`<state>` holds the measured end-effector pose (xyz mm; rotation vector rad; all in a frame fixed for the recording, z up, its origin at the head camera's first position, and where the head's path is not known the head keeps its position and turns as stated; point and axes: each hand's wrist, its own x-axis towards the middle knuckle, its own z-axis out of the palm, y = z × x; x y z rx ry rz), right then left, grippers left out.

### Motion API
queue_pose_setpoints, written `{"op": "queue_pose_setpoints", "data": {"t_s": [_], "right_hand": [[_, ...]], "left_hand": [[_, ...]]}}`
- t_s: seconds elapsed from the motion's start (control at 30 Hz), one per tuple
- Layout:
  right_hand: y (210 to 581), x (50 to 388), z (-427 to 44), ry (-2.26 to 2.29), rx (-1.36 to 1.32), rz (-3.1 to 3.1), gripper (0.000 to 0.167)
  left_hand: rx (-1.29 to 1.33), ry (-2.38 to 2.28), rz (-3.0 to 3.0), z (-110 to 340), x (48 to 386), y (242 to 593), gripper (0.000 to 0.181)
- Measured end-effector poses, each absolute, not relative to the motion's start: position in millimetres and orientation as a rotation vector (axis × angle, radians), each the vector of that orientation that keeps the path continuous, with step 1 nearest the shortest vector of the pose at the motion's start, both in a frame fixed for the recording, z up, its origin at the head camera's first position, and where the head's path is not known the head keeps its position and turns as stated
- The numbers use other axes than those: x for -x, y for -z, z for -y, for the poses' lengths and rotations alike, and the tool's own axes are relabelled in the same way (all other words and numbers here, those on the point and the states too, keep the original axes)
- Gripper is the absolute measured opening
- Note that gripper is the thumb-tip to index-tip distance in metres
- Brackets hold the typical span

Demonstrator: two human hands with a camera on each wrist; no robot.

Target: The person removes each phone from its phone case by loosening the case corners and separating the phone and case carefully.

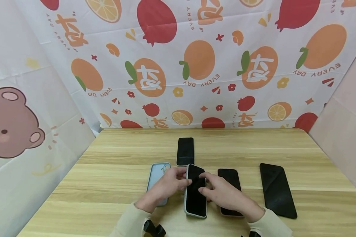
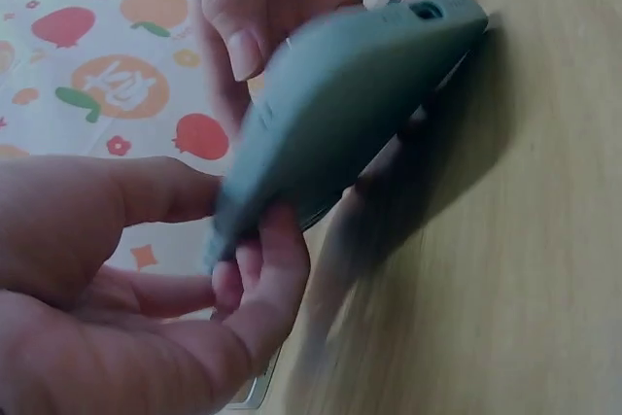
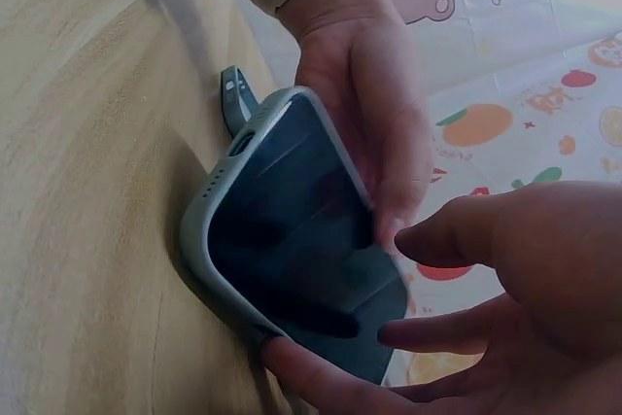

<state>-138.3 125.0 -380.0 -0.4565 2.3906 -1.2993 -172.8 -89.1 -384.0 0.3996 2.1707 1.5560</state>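
Observation:
In the middle of the table, my left hand (image 1: 173,181) holds a smartphone (image 1: 195,197) in a pale grey-green case by its left edge. Its thumb lies at the front rim and the other fingers curl behind the case (image 2: 330,104). The dark screen (image 3: 282,211) faces up, and the phone tilts off the table. My right hand (image 1: 221,192) is at the phone's right side. Two of its digits extend over the screen, while a lower finger (image 3: 311,376) touches the case's edge.
An empty light blue phone case (image 1: 156,174) lies left of the left hand. One black-screened phone (image 1: 185,151) lies behind, another phone (image 1: 229,177) lies partly under the right forearm, and a larger black one (image 1: 277,191) lies right. A fruit-print cloth (image 1: 172,65) hangs behind the table.

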Motion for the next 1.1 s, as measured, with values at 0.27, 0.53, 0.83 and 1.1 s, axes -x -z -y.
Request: {"op": "queue_pose_setpoints", "data": {"t_s": [0.27, 0.53, 0.83, 1.1], "right_hand": [[380, 139, -124, 1.299, 0.482, -2.402, 0.047], [379, 139, -125, 1.309, 0.47, -2.402, 0.048], [377, 147, -137, 1.735, 0.233, -2.224, 0.062], [384, 155, -147, 1.896, 0.219, -2.02, 0.051]], "left_hand": [[-0.349, -1.614, -1.977, 85, 168, 387, 0.048], [-0.33, -1.667, -1.934, 87, 168, 390, 0.051], [-0.329, -1.745, -1.85, 92, 167, 381, 0.046], [-0.35, -1.734, -1.794, 91, 166, 378, 0.048]]}}
